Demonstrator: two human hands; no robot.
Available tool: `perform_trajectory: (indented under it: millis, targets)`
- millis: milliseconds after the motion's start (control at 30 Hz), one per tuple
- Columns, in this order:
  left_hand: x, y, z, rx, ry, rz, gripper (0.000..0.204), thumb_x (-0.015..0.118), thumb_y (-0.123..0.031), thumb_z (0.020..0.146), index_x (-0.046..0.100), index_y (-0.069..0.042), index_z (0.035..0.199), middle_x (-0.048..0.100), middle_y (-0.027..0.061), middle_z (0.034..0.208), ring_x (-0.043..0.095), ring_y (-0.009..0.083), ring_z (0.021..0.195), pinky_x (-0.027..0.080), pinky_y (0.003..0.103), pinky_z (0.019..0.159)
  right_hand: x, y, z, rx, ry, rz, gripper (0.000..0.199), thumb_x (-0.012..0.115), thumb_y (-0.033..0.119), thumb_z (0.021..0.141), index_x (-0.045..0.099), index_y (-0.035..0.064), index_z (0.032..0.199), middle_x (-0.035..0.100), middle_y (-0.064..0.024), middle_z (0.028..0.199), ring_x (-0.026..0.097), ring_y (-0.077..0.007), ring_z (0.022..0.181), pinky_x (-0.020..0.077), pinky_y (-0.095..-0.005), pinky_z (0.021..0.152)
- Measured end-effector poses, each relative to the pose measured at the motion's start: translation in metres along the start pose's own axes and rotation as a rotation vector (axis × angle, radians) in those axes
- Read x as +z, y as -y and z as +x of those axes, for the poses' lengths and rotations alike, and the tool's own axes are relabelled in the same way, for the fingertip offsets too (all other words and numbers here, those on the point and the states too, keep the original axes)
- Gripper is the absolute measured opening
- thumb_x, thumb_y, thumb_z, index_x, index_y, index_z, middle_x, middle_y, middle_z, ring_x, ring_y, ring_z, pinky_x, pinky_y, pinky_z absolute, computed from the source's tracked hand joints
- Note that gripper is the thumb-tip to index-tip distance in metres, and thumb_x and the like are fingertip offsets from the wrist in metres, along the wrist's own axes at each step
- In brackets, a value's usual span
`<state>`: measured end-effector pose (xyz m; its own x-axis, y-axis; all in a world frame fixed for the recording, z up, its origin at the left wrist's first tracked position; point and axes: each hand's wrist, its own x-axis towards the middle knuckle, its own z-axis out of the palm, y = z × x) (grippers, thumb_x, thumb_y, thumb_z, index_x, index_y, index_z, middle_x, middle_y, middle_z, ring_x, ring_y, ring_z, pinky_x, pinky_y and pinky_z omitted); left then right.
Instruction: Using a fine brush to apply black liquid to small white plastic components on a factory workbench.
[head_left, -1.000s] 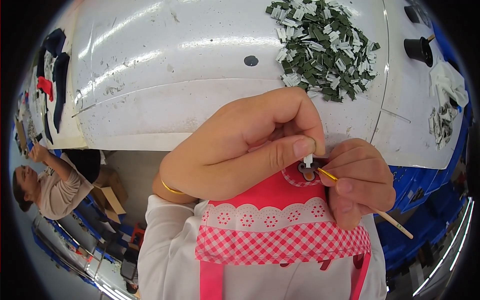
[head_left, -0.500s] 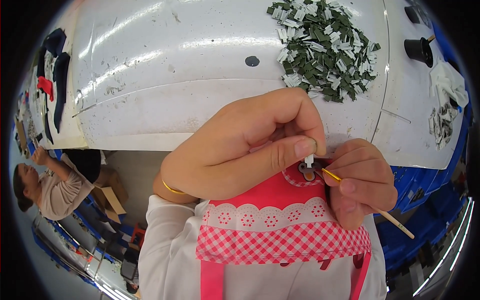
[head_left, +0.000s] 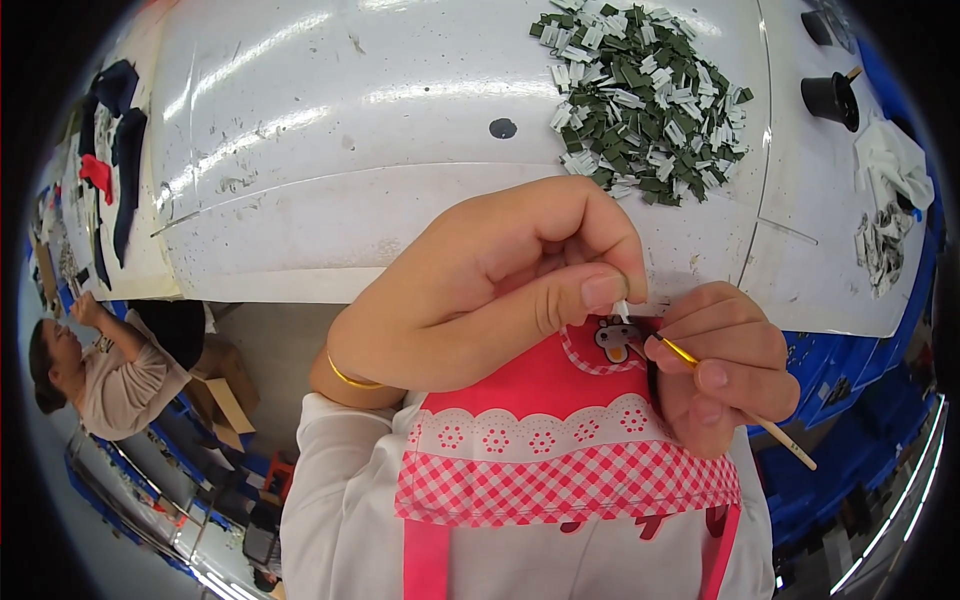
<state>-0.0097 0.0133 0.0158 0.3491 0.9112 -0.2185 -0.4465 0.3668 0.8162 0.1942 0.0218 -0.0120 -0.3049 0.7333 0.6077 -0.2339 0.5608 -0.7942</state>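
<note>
My left hand (head_left: 510, 285), with a yellow bangle at its wrist, pinches a small white piece (head_left: 623, 311) between thumb and forefinger. Most of that piece is hidden by the fingertips; its narrow end points down, slightly tilted. In my right hand (head_left: 728, 365) is a thin paintbrush (head_left: 785, 441) with a gold ferrule and a pale wooden handle. Its dark tip points toward the white piece, with a small gap between them. Behind both hands lies a pile of small flat dark green and white pieces (head_left: 650, 105) on the white-covered table (head_left: 330, 215).
A black cup (head_left: 830, 102) with a stick in it stands at the right, near a crumpled white cloth (head_left: 892, 165). Blue bins (head_left: 840, 370) lie beyond the table's right edge. At the far left, another person (head_left: 110, 380) sits by dark fabric pieces (head_left: 125, 180).
The white piece has tilted and less of it shows below my left fingertips. The brush tip has drawn slightly away to the right.
</note>
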Motion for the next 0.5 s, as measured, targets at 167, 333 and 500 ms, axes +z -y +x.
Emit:
perform_trajectory:
  millis: [167, 333, 500]
  targets:
    - [-0.001, 0.001, 0.001, 0.036, -0.002, -0.010, 0.008, 0.057, 0.004, 0.085, 0.059, 0.005, 0.093, 0.056, 0.0117, 0.092, 0.052, 0.0123, 0.071, 0.043, 0.018, 0.063, 0.003, -0.001, 0.000, -0.017, -0.031, 0.010, 0.020, 0.056, 0.005, 0.076, 0.061, 0.0019, 0.095, 0.062, -0.0138, 0.086, 0.060, -0.0205, 0.061, 0.0476, -0.0296, 0.052]
    - [0.000, 0.004, -0.001, 0.184, -0.069, 0.123, 0.015, 0.062, 0.009, 0.078, 0.063, 0.005, 0.093, 0.060, 0.0126, 0.092, 0.055, 0.0126, 0.069, 0.046, 0.020, 0.059, 0.005, -0.002, -0.002, -0.037, -0.101, -0.027, 0.019, 0.055, 0.008, 0.082, 0.058, 0.0030, 0.100, 0.062, -0.0140, 0.087, 0.060, -0.0205, 0.063, 0.0470, -0.0299, 0.053]
    - [0.002, 0.014, -0.009, 0.564, -0.153, 0.604, 0.022, 0.070, 0.005, 0.074, 0.070, -0.001, 0.095, 0.066, 0.0086, 0.090, 0.057, 0.0133, 0.070, 0.049, 0.022, 0.060, 0.008, -0.001, -0.001, -0.057, -0.092, -0.157, 0.018, 0.051, 0.016, 0.093, 0.055, 0.0046, 0.107, 0.062, -0.0144, 0.087, 0.059, -0.0196, 0.064, 0.0434, -0.0298, 0.052]
